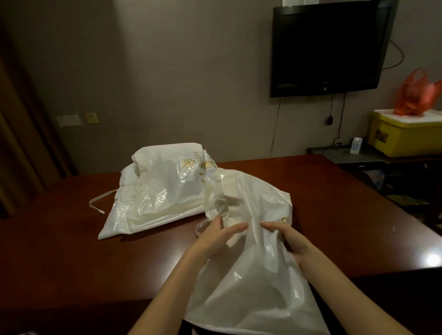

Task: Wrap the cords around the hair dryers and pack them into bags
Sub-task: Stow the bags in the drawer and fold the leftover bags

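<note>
Nearby, both hands — left hand (218,239), right hand (285,236) — grip the near bag (255,279); another bag (162,192) behind.

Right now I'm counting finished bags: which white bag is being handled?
The near white bag, hanging over the table edge, gripped by both hands. The far white bag lies untouched.

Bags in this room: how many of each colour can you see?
White plastic bags: 2, the near bag held by the left hand and right hand, and the far bag on the table.
Orange plastic bag: 1
Total: 3
</note>
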A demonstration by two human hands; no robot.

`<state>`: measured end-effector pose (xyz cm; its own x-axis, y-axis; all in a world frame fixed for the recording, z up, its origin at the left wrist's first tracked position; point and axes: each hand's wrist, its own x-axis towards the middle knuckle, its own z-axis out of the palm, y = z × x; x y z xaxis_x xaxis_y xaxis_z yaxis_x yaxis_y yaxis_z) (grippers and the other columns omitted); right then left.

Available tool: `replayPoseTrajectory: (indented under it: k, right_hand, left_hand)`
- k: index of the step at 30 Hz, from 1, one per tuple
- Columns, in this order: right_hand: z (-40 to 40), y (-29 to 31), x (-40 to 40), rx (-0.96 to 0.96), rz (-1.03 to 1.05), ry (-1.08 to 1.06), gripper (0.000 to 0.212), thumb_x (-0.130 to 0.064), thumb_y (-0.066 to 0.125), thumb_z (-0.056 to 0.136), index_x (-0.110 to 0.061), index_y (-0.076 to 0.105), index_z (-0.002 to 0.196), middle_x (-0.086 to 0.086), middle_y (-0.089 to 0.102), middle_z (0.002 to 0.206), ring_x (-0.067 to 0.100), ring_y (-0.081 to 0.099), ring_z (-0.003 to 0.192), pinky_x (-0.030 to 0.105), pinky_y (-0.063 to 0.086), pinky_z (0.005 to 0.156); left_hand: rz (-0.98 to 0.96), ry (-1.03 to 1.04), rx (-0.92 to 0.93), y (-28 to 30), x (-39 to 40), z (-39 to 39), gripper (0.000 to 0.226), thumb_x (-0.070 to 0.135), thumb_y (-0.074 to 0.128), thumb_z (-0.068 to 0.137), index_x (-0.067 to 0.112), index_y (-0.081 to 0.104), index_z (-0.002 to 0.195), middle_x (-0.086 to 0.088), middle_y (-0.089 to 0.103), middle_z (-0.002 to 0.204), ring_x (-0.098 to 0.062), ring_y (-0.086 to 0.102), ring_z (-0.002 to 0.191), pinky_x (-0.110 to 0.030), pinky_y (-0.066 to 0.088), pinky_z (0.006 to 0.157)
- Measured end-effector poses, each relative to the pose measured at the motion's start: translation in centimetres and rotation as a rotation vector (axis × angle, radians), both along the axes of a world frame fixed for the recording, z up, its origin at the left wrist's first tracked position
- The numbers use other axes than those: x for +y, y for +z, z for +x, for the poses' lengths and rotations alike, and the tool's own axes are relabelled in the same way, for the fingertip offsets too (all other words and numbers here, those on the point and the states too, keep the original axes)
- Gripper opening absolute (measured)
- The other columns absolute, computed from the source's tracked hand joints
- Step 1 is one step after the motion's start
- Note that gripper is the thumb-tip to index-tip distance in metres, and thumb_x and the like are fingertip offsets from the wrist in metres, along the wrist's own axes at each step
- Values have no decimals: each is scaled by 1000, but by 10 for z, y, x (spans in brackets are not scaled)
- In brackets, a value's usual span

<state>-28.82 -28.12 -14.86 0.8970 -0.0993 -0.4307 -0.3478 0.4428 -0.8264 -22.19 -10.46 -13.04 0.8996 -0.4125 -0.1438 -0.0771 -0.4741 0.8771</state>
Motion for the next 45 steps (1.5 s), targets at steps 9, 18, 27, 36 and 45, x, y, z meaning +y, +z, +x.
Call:
replayPoseTrajectory:
  k: [9, 18, 27, 36, 45]
  right_hand:
    - [-2, 3, 2, -124, 44, -288, 71, -23, 83, 58, -11, 59, 124, 18, 67, 113, 38, 66, 101, 50, 54, 86]
    - [-43, 37, -7, -304, -9, -84, 45, -27, 68, 72, -15, 61, 116, 13, 73, 91, 28, 71, 78, 41, 59, 66]
    - [-122, 30, -25, -246, -773, -73, 98, -71, 77, 50, -15, 53, 127, -1, 67, 115, 15, 67, 99, 34, 56, 83]
    - [-172, 14, -29, -267, -1163, -122, 54, -51, 63, 84, -27, 54, 132, 2, 45, 138, 24, 44, 126, 30, 40, 89]
    - [-168, -29, -20, 271, -973, 418, 80, -87, 32, 75, -24, 70, 107, 7, 69, 114, 27, 65, 103, 50, 44, 102]
  left_hand:
    - [608, 82, -622, 67, -3, -35, 82, 67, 52, 86, 25, 25, 151, -6, 19, 159, -31, 20, 144, -54, 26, 111]
    - [-701, -224, 521, 15, -31, -50, 32, 35, 68, 89, 18, 73, 115, -8, 70, 119, -23, 64, 113, -37, 46, 104]
    - [-598, -259, 443, -39, -15, -125, 44, 13, 79, 52, 8, 72, 95, -10, 69, 88, -19, 68, 78, -28, 54, 70]
    - [-452, -283, 497, -84, 13, -207, 86, 9, 83, 51, 17, 54, 132, -5, 72, 113, -22, 68, 105, -34, 55, 88]
    - [-300, -341, 579, -102, 40, -224, 73, 10, 81, 64, 24, 53, 130, -8, 66, 123, -26, 66, 111, -45, 52, 98]
